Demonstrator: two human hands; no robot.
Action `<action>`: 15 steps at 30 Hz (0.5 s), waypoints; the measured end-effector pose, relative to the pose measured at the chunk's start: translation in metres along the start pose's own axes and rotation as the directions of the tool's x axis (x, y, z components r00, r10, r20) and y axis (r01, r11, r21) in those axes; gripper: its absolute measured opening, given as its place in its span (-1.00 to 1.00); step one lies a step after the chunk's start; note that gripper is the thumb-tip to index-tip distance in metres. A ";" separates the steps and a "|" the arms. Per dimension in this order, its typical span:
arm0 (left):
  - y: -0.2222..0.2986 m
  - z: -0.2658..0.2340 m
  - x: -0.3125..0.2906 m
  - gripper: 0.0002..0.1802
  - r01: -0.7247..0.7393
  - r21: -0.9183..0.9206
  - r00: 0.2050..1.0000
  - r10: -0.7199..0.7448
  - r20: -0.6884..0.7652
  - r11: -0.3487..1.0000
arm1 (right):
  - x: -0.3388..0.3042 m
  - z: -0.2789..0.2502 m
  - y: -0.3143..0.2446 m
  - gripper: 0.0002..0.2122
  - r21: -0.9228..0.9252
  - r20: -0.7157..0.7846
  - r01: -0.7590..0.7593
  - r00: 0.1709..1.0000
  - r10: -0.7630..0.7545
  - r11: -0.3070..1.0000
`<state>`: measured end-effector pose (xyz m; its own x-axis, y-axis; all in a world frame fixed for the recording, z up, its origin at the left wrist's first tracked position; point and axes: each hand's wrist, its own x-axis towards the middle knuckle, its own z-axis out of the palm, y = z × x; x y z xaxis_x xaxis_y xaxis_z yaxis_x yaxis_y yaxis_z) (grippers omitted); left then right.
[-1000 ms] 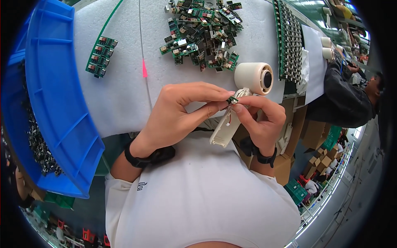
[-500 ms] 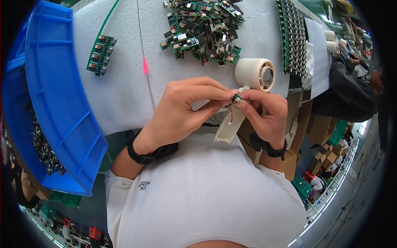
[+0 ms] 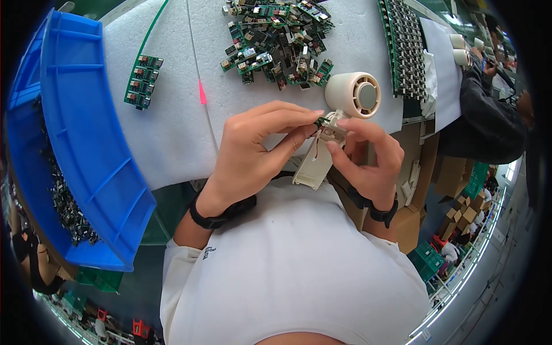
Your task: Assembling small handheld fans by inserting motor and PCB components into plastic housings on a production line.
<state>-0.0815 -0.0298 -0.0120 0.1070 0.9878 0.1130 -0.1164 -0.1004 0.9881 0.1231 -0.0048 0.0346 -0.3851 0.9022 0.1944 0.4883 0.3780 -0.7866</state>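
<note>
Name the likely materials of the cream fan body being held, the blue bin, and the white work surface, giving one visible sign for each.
Cream fan body: probably moulded plastic, smooth and matte. Blue bin: likely rigid plastic, with moulded ribs and slight sheen. White work surface: apparently foam sheet, with a fine pebbled texture.

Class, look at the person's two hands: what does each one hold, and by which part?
The right hand grips the cream handheld fan by its handle. The left hand pinches a small green circuit board at its edge, at the fan's neck.

white foam-covered worktable point(image 3: 172, 132); cardboard boxes point(image 3: 460, 213) on a bright factory floor point(image 3: 489, 253) to the right.
</note>
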 end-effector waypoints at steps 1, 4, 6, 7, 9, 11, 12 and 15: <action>0.001 0.000 0.000 -0.64 0.018 -0.017 1.000 -0.019 -0.004 1.000 | 0.003 -0.006 -0.003 -0.82 -0.053 0.051 0.093 0.995 -0.090 0.994; 0.005 0.000 0.001 -0.64 0.055 -0.053 0.998 -0.054 0.014 0.997 | 0.006 -0.013 -0.001 -0.80 -0.113 0.150 0.271 0.956 -0.253 0.956; 0.006 -0.001 0.003 -0.64 0.092 -0.090 0.995 -0.088 0.053 0.992 | 0.009 -0.013 0.003 -0.80 -0.123 0.245 0.434 0.885 -0.397 0.892; 0.007 -0.001 0.002 -0.64 0.092 -0.087 0.995 -0.087 0.052 0.992 | 0.008 -0.013 0.001 -0.80 -0.121 0.243 0.436 0.884 -0.399 0.892; 0.007 0.002 0.000 -0.65 0.105 -0.092 0.993 -0.100 0.056 0.990 | 0.001 -0.014 -0.006 -0.83 -0.070 0.127 0.176 0.978 -0.166 0.982; 0.008 0.002 0.000 -0.66 0.111 -0.091 0.993 -0.106 0.057 0.990 | 0.000 -0.012 -0.009 -0.84 -0.030 0.075 0.043 0.996 -0.041 0.999; 0.008 0.002 0.000 -0.66 0.100 -0.084 0.994 -0.096 0.051 0.991 | 0.001 -0.011 -0.010 -0.84 -0.029 0.042 -0.005 0.999 0.006 1.000; 0.009 0.002 0.002 -0.65 0.076 -0.068 0.996 -0.073 0.043 0.995 | 0.002 -0.009 -0.013 -0.84 -0.022 -0.026 -0.100 0.995 0.100 0.995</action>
<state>-0.0807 -0.0286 -0.0022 0.1575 0.9865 0.0446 -0.1751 -0.0165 0.9844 0.1229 -0.0060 0.0500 -0.3137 0.9405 0.1304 0.5417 0.2901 -0.7889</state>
